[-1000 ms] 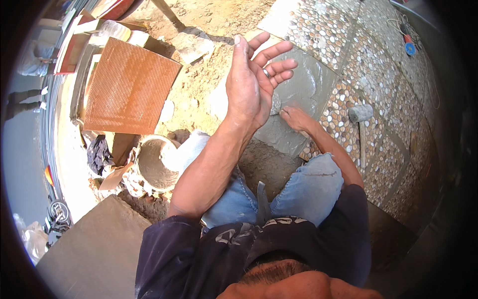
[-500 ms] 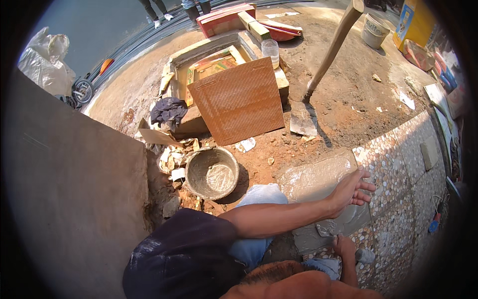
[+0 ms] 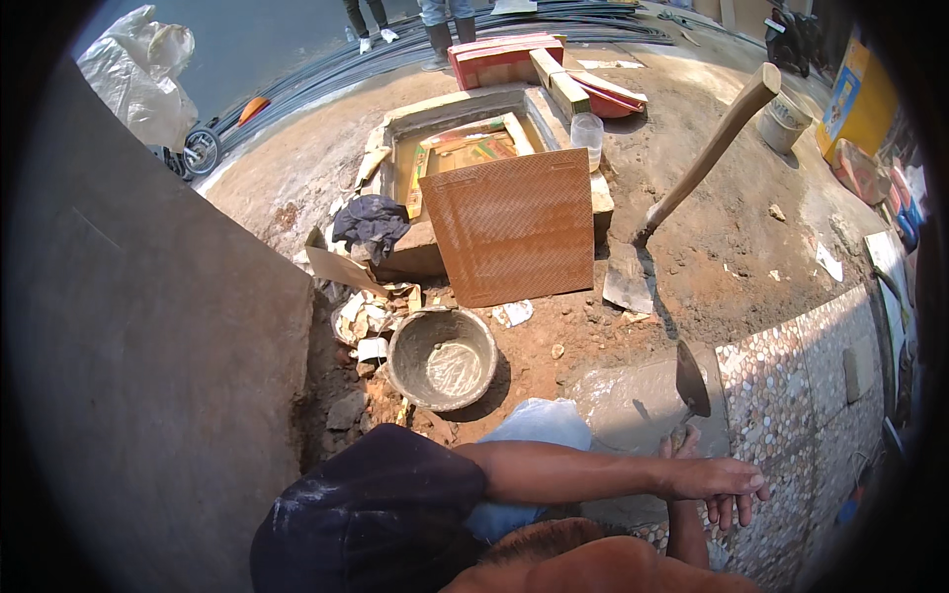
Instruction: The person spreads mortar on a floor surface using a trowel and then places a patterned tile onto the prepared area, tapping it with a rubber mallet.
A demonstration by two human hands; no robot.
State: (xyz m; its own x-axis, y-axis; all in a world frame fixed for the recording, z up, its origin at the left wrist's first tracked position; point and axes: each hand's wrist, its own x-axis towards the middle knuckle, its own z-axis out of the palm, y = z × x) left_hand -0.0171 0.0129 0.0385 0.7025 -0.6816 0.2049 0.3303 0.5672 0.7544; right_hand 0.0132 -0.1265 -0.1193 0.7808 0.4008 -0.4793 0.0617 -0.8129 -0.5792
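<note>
My right hand (image 3: 680, 443) grips a trowel (image 3: 693, 381) by its handle. The trowel's blade points away from me, raised over a bed of wet grey mortar (image 3: 633, 390). My left arm reaches across in front of the right forearm. My left hand (image 3: 722, 486) holds nothing, its fingers apart and hanging over pebble-patterned tiles (image 3: 766, 405) on the right. These tiles border the mortar. Left of the mortar stands a round, cement-crusted bucket (image 3: 443, 358) with some wet residue in its bottom. Part of the mortar is hidden beneath my arms.
A brown textured tile (image 3: 514, 227) leans against a low cement-walled basin (image 3: 395, 138). A hoe (image 3: 707, 158) stands with its wooden handle slanting up. A grey wall (image 3: 168, 316) bounds the left. A white bucket (image 3: 786, 121) sits farther back, and people's legs (image 3: 437, 30) show at the top.
My right hand has lifted the trowel off the mortar and moved it forward. My left hand has come lower and nearer me, now crossing the right forearm. The view has shifted somewhat.
</note>
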